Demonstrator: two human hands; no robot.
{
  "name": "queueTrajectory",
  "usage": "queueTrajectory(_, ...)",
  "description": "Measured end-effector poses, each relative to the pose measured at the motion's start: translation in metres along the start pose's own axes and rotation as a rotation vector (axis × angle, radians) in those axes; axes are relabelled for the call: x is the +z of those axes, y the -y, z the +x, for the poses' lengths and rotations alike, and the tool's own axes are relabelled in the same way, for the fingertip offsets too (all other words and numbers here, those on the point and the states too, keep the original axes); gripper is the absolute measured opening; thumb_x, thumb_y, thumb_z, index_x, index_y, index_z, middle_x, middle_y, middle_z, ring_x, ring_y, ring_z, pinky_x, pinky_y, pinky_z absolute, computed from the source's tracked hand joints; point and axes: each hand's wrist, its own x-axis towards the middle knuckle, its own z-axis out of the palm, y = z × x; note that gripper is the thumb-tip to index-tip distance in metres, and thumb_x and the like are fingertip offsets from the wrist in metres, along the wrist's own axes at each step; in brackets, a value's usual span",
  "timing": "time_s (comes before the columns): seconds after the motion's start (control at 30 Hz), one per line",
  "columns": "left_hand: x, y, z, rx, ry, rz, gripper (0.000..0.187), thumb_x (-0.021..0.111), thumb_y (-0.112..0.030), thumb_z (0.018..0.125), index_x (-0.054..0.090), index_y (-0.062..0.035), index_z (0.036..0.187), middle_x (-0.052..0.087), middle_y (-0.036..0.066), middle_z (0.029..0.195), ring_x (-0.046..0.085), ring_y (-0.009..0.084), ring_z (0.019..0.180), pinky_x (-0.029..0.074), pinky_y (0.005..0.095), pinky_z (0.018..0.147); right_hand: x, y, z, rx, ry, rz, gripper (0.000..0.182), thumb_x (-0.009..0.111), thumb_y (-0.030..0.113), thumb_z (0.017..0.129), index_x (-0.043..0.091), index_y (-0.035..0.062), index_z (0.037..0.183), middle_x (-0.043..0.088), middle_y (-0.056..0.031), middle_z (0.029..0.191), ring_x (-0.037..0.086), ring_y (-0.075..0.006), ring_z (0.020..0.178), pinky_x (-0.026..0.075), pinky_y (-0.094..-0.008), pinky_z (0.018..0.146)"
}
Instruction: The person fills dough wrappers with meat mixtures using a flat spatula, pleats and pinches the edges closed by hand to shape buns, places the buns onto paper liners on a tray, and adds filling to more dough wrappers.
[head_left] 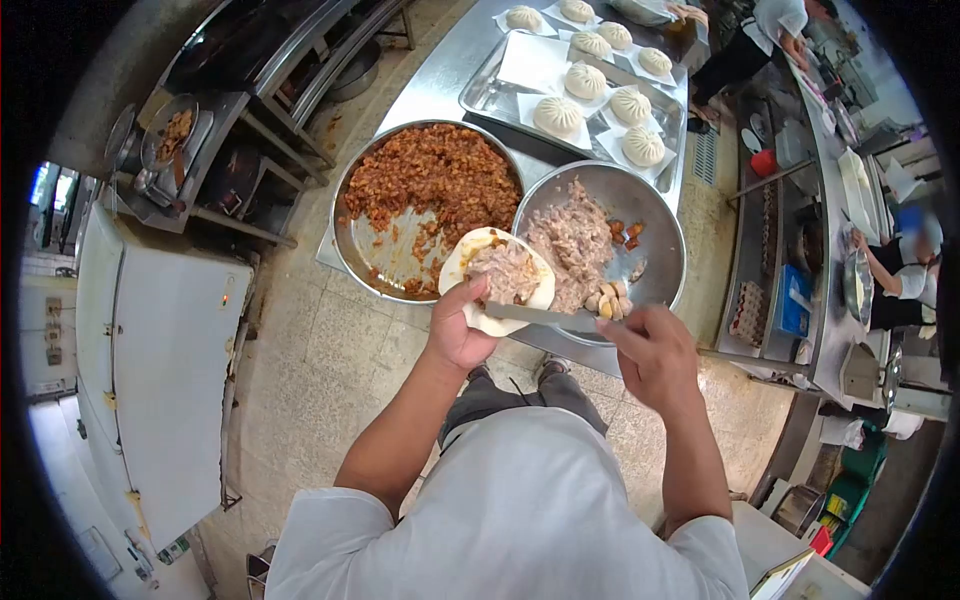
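Observation:
My left hand [463, 328] is closed around the edge of a round dough wrapper [540, 290], its thumb on top. Pale minced meat filling [500, 268] is heaped on the dough, with a little reddish filling around it. In my right hand [655, 358] is a flat metal spreader [545, 317], its blade lying across the near side of the wrapper. Under it stands a steel bowl [665, 240] with pale minced meat [570, 240], a few reddish chunks and a pile of pale yellow pieces [609, 299]. A round pan [345, 255] of reddish-brown chopped filling [425, 175] stands to the left.
Behind the bowls, a metal tray [480, 88] holds several pleated buns [558, 117] on paper squares. A white chest [170, 370] stands at left, near a stove. Other people [780, 25] work along the counter [835, 300] at right.

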Motion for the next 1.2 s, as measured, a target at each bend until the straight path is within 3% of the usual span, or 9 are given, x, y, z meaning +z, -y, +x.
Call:
queueTrajectory(0.1, 0.002, 0.001, -0.004, 0.064, 0.017, 0.148, 0.07, 0.069, -0.021, 0.085, 0.038, -0.0035, 0.144, 0.053, 0.018, 0.139, 0.051, 0.035, 0.13, 0.039, 0.0512, 0.113, -0.012, -0.012, 0.008, -0.068, 0.028, -0.03, 0.033, 0.065, -0.005, 0.069, 0.074, 0.0107, 0.097, 0.059, -0.0099, 0.084, 0.061, -0.0295, 0.077, 0.05, -0.0396, 0.067)
queueTrajectory(0.2, -0.006, -0.012, -0.016, 0.216, 0.142, 0.033, 0.075, 0.069, -0.031, 0.086, 0.034, -0.0054, 0.148, 0.048, 0.018, 0.144, 0.05, 0.0361, 0.131, 0.038, 0.0547, 0.113, -0.032, -0.008, 0.004, 0.151, 0.07, -0.023, 0.034, 0.064, -0.004, 0.073, 0.072, 0.0098, 0.103, 0.06, -0.0122, 0.084, 0.063, -0.0307, 0.078, 0.052, -0.0416, 0.068)
queueTrajectory(0.33, -0.043, -0.042, -0.033, 0.015, 0.029, 0.374, 0.078, 0.068, -0.036, 0.085, 0.033, -0.0083, 0.149, 0.045, 0.016, 0.147, 0.044, 0.0366, 0.136, 0.034, 0.0625, 0.112, -0.007, -0.026, -0.024, 0.297, 0.191, -0.201, 0.03, 0.062, 0.001, 0.076, 0.072, 0.0091, 0.104, 0.063, -0.0135, 0.088, 0.066, -0.0315, 0.079, 0.054, -0.0425, 0.069)
queueTrajectory(0.43, -0.04, -0.025, -0.047, 0.037, 0.201, -0.004, 0.079, 0.069, -0.034, 0.084, 0.033, -0.0089, 0.149, 0.048, 0.016, 0.145, 0.051, 0.038, 0.129, 0.037, 0.0579, 0.111, 0.017, -0.028, -0.041, 0.338, 0.405, -0.341, 0.028, 0.061, 0.007, 0.079, 0.072, 0.0078, 0.105, 0.066, -0.0146, 0.091, 0.068, -0.0325, 0.08, 0.056, -0.0428, 0.071)
queueTrajectory(0.53, -0.085, -0.013, -0.046, -0.052, 0.084, 0.001, 0.075, 0.069, -0.033, 0.083, 0.039, -0.0056, 0.146, 0.052, 0.016, 0.142, 0.053, 0.0372, 0.127, 0.038, 0.055, 0.111, 0.02, -0.018, -0.04, 0.421, 0.463, -0.279, 0.029, 0.061, 0.009, 0.08, 0.072, 0.0074, 0.106, 0.067, -0.0145, 0.096, 0.069, -0.0328, 0.081, 0.057, -0.0423, 0.073)
queueTrajectory(0.77, -0.115, 0.015, -0.049, -0.191, -0.038, -0.011, 0.065, 0.068, -0.023, 0.085, 0.044, -0.0029, 0.142, 0.055, 0.016, 0.139, 0.053, 0.0327, 0.129, 0.038, 0.0495, 0.112, 0.006, -0.021, -0.048, 0.387, 0.306, -0.063, 0.026, 0.061, 0.004, 0.079, 0.072, 0.0046, 0.103, 0.066, -0.0162, 0.083, 0.067, -0.0321, 0.074, 0.054, -0.0412, 0.067)
queueTrajectory(0.83, -0.112, 0.018, -0.052, -0.195, -0.039, 0.003, 0.066, 0.07, -0.022, 0.084, 0.044, -0.0032, 0.142, 0.055, 0.016, 0.139, 0.053, 0.0322, 0.129, 0.038, 0.0494, 0.112, -0.002, -0.013, -0.049, 0.441, 0.206, 0.226, 0.026, 0.062, -0.001, 0.079, 0.073, 0.005, 0.102, 0.063, -0.015, 0.074, 0.064, -0.0292, 0.067, 0.052, -0.0374, 0.063)
queueTrajectory(0.97, -0.103, 0.018, -0.047, -0.189, 0.051, 0.029, 0.066, 0.072, -0.02, 0.083, 0.045, -0.0034, 0.141, 0.056, 0.015, 0.138, 0.055, 0.0315, 0.126, 0.042, 0.0484, 0.109, 0.033, 0.009, -0.057, 0.396, 0.036, 0.4, 0.027, 0.065, -0.005, 0.08, 0.073, 0.0081, 0.102, 0.062, -0.012, 0.084, 0.062, -0.0256, 0.071, 0.05, -0.0341, 0.062)
queueTrajectory(1.2, -0.104, 0.002, -0.043, -0.126, 0.007, 0.078, 0.068, 0.073, -0.02, 0.081, 0.045, -0.0048, 0.141, 0.059, 0.014, 0.134, 0.058, 0.0317, 0.122, 0.045, 0.0499, 0.107, 0.014, 0.015, -0.048, 0.344, 0.106, 0.11, 0.031, 0.067, -0.003, 0.074, 0.074, 0.0104, 0.102, 0.061, -0.0119, 0.085, 0.063, -0.031, 0.076, 0.053, -0.0404, 0.066)
